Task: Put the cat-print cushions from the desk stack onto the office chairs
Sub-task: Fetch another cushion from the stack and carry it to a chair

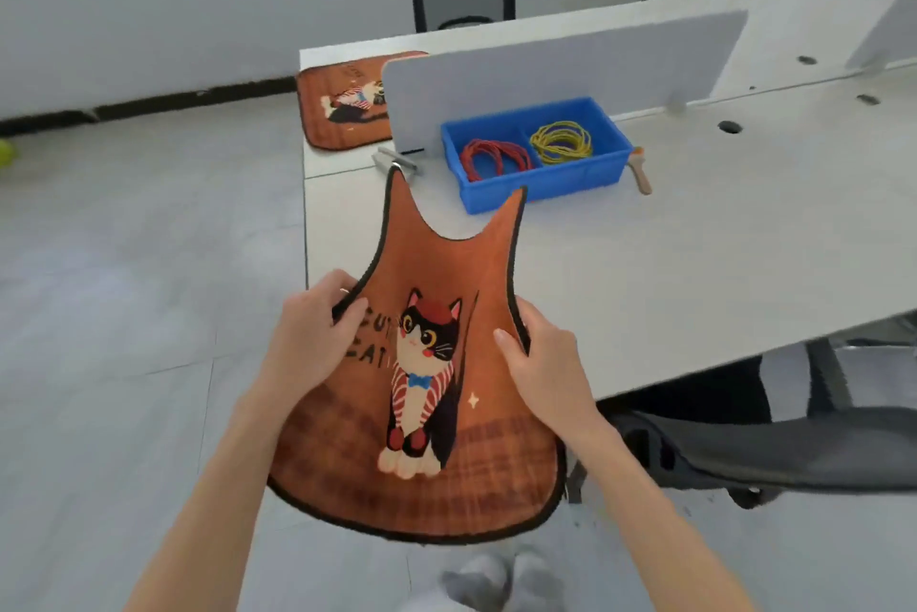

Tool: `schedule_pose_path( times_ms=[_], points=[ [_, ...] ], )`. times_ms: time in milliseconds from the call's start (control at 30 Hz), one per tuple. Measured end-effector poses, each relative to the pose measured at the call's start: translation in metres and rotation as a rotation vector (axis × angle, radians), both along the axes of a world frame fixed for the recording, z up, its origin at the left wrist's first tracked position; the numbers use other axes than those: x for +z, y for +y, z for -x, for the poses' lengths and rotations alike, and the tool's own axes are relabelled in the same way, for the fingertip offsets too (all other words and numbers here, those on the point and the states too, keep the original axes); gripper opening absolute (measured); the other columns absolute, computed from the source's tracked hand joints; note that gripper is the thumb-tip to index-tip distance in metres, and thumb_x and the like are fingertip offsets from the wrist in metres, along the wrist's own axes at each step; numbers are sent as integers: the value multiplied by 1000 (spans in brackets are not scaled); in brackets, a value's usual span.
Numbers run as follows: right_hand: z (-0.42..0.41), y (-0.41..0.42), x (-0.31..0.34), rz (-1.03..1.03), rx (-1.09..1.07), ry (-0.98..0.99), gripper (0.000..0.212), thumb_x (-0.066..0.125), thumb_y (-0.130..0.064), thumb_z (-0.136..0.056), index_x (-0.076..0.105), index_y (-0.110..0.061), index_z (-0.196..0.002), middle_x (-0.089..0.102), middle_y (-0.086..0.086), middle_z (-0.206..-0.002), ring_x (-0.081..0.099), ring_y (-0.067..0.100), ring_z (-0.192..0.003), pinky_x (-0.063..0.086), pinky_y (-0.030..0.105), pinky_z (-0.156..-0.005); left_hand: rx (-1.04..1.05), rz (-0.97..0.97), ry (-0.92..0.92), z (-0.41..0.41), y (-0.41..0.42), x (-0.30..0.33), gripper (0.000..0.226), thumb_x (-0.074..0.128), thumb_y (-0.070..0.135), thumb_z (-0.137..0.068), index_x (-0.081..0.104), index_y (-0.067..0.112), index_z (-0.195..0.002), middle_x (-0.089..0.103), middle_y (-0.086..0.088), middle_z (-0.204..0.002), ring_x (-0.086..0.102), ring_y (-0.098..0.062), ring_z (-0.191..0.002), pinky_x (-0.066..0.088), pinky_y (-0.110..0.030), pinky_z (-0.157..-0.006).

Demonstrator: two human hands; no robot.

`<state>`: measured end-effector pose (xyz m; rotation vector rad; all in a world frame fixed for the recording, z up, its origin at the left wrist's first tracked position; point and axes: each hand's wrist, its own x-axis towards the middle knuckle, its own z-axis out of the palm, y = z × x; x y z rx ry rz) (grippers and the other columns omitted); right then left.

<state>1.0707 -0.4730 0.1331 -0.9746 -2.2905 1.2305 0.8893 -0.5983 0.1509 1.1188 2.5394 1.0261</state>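
Both hands hold a cat-print cushion up in the middle of the frame.

The left hand grips the orange cushion by its left edge and the right hand grips its right edge, so its far corners stand up. Another cushion lies on the white counter at upper centre, partly behind a grey divider. A dark office chair sits at lower right, beside a blue bin holding coloured bands.
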Motion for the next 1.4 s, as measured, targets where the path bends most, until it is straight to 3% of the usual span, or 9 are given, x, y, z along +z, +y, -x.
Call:
schedule_pose_path(
  times_ms=[100,200,300,433,567,1000,1200,1333,1400],
  points=[
    [16,39,-7,-40,74,25,38,48,-12,-93,48,-9,-130,63,5,-119,58,10,-95,33,-7,-74,222,-130,-93,11,11,-17,10,54,9,-88,58,3,-94,66,-8,-82,58,-20,-65,43,-14,-59],
    [38,84,-23,-41,78,17,39,48,-12,-93,47,-10,-132,59,6,-127,57,20,-113,35,10,-89,368,-231,-225,21,23,-46,7,51,11,-90,55,5,-93,66,-15,-88,60,-21,-68,47,-20,-57],
    [61,121,-44,-11,87,-47,41,48,-14,-93,45,-11,-134,55,7,-133,53,23,-120,37,24,-98,457,-270,-337,30,32,-83,4,48,13,-92,49,10,-93,62,-13,-90,59,-14,-68,47,-15,-54],
    [80,162,-84,53,80,-297,43,49,-15,-92,43,-12,-135,52,9,-136,50,28,-122,38,34,-102,568,-166,-490,48,36,-138,19,48,18,-92,51,5,-105,63,-18,-109,62,-31,-96,52,-40,-79],
    [68,175,-135,86,-23,-528,37,48,-9,-89,49,-7,-126,58,17,-127,54,35,-113,41,36,-94,664,-26,-583,66,27,-184,28,48,19,-92,50,3,-115,60,-20,-118,59,-34,-101,51,-47,-87],
    [57,168,-181,218,-296,-668,24,50,-14,-88,56,-2,-107,63,19,-108,61,33,-94,47,31,-71,647,87,-510,105,42,-210,25,52,13,-90,54,0,-112,61,-20,-112,57,-35,-101,45,-40,-84],
    [44,167,-174,143,-357,-544,42,56,-20,-89,46,-1,-126,57,20,-124,56,33,-110,46,36,-90,613,155,-518,106,40,-212,40,59,12,-86,46,1,-122,56,-22,-122,54,-36,-110,45,-44,-92],
    [18,182,-153,132,-372,-529,39,52,-18,-91,47,-2,-126,56,20,-125,53,31,-114,41,33,-94,512,175,-233,93,47,-196,45,57,10,-85,43,2,-128,46,-22,-130,36,-35,-125,33,-46,-105],
    [-9,188,-139,135,-424,-504,36,49,-16,-91,49,-4,-125,57,18,-124,53,29,-114,40,33,-95,399,118,-206,81,69,-187,42,55,10,-87,45,5,-127,47,-20,-132,36,-33,-128,33,-45,-106]
  ],
)
